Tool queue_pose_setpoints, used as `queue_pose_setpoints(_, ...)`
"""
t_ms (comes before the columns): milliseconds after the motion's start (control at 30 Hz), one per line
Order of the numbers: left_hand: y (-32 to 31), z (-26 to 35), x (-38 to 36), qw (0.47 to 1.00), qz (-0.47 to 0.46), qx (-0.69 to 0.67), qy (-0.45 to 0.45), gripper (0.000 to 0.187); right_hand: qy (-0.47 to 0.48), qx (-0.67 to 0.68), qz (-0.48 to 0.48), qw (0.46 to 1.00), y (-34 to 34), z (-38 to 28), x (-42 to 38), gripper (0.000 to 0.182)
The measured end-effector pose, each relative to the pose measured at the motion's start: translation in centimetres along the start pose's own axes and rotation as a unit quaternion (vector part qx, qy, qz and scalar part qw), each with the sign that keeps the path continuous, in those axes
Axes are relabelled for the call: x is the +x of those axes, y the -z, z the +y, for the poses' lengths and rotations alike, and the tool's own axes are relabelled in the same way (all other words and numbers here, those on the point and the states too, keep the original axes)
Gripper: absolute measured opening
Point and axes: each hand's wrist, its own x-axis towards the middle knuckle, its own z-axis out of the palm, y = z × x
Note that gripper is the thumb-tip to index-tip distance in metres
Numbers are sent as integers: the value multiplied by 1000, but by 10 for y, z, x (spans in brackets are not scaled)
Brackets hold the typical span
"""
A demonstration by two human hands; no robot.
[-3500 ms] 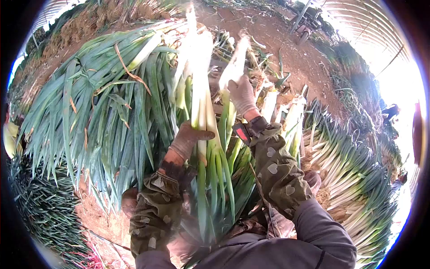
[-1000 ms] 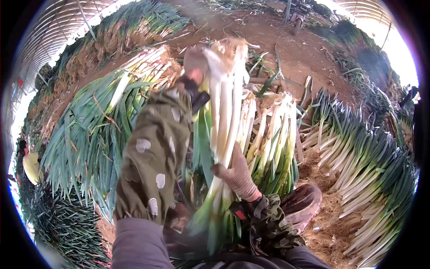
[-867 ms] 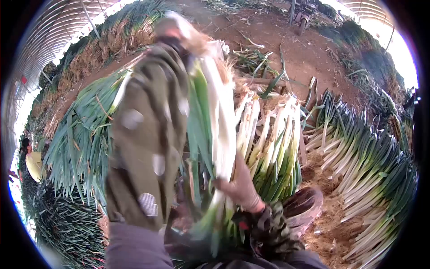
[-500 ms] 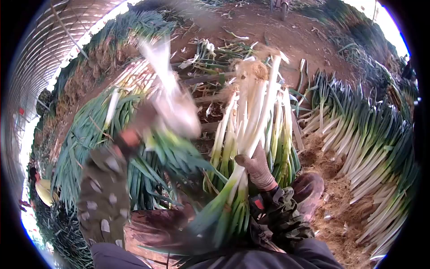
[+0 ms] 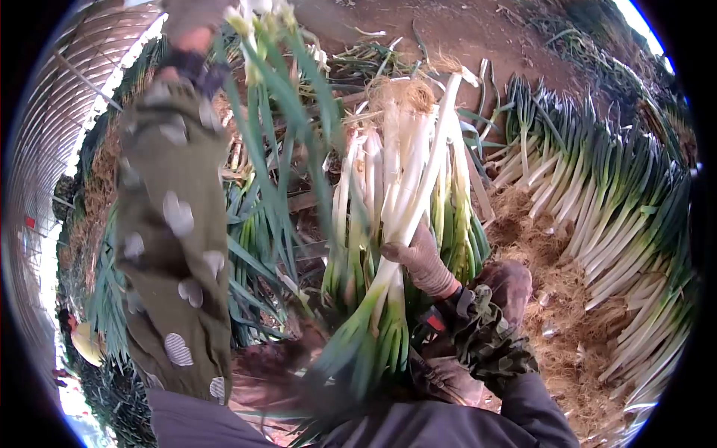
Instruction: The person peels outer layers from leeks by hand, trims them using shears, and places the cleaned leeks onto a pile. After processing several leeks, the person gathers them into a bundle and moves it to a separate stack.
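Note:
My right hand (image 5: 422, 261), in a knit glove, is closed around a bunch of leeks (image 5: 403, 187). Their rooty ends point up and away, and the green leaves run down toward my lap. More leeks (image 5: 455, 209) stand upright just behind that bunch. My left hand (image 5: 196, 19) is stretched far forward at the top left, blurred and partly cut off by the view's edge. Leeks (image 5: 258, 45) hang from it, white ends at the top and green leaves trailing down; its fingers are not clear.
To the right lies a long row of leeks (image 5: 575, 201), with a heap of tan root trimmings (image 5: 553, 299) beside it. Leek leaves (image 5: 254, 261) lie piled at the left, partly behind my sleeve. Bare soil (image 5: 448, 30) shows beyond, under a ribbed greenhouse roof (image 5: 82, 82).
My left hand has swung forward and up to the left, carrying its leeks along. My right hand keeps its hold, and the view has shifted slightly.

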Motion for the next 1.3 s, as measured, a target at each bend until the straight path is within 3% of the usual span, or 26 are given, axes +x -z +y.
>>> queue_pose_setpoints(33,-2,1,6,997,23,38,61,45,29,-15,-5,999,5,8,6,103)
queue_pose_setpoints(67,-15,10,-6,996,-15,34,84,50,58,-32,-13,998,10,19,13,104)
queue_pose_setpoints(133,-65,52,-67,953,-249,-115,127,68,70,-28,4,997,10,30,14,90)
queue_pose_setpoints(167,-90,77,-98,894,-359,-203,173,78,53,-20,7,998,9,26,11,86)
queue_pose_setpoints(200,-116,80,-116,841,-413,-227,266,90,36,-12,10,999,7,22,9,81)
queue_pose_setpoints(367,-162,92,-150,668,-213,-637,320,70,69,-33,-9,997,13,25,6,85)
queue_pose_setpoints(400,-164,90,-142,621,-201,-692,309,62,68,-33,-10,997,12,23,5,86)
queue_pose_setpoints(467,-169,82,-118,623,-181,-699,300,57,59,-11,-24,998,6,18,1,89)
queue_pose_setpoints(500,-161,80,-103,574,-202,-733,305,56,52,-51,-41,996,6,16,1,108)
queue_pose_setpoints(533,-165,73,-92,596,-116,-740,291,64,55,-56,-46,996,4,14,1,108)
queue_pose_setpoints(600,-168,37,-54,662,-150,-664,315,68,59,-63,-56,995,0,11,1,110)
queue_pose_setpoints(667,-136,56,-32,745,-129,-583,298,51,64,-80,-63,993,4,22,8,108)
queue_pose_setpoints(700,-133,43,-22,944,-206,-213,144,50,52,-83,-70,993,5,25,10,107)
queue_pose_setpoints(733,-146,7,-8,966,-237,-27,103,48,53,-77,-68,993,3,24,11,102)
queue_pose_setpoints(767,-160,-29,6,944,-261,198,44,46,54,-71,-67,994,0,23,13,97)
queue_pose_setpoints(800,-173,-65,20,886,-271,375,-9,45,56,-65,-66,994,-2,23,13,92)
queue_pose_setpoints(900,-124,-77,9,952,-188,174,166,50,82,-72,-53,993,-11,20,14,69)
queue_pose_setpoints(967,-109,-95,4,952,-171,174,185,55,42,-96,-68,992,-15,16,5,62)
queue_pose_setpoints(1067,-85,-117,-6,949,-165,192,189,61,105,-169,-110,974,-15,13,-22,91)
queue_pose_setpoints(1133,-64,-126,-15,947,-170,201,184,66,84,-181,-41,979,-9,-10,-29,76)
queue_pose_setpoints(1167,-54,-126,-19,947,-177,202,178,68,-49,-117,-58,990,5,-17,-20,60)
queue_pose_setpoints(1200,-46,-124,-24,947,-182,201,172,71,-1,-140,-40,989,23,-5,-7,49)
queue_pose_setpoints(1267,-36,-108,-45,949,-204,179,160,76,65,-67,91,991,29,1,12,55)
queue_pose_setpoints(1300,-35,-91,-60,950,-223,153,154,78,84,-63,109,988,29,-1,17,59)
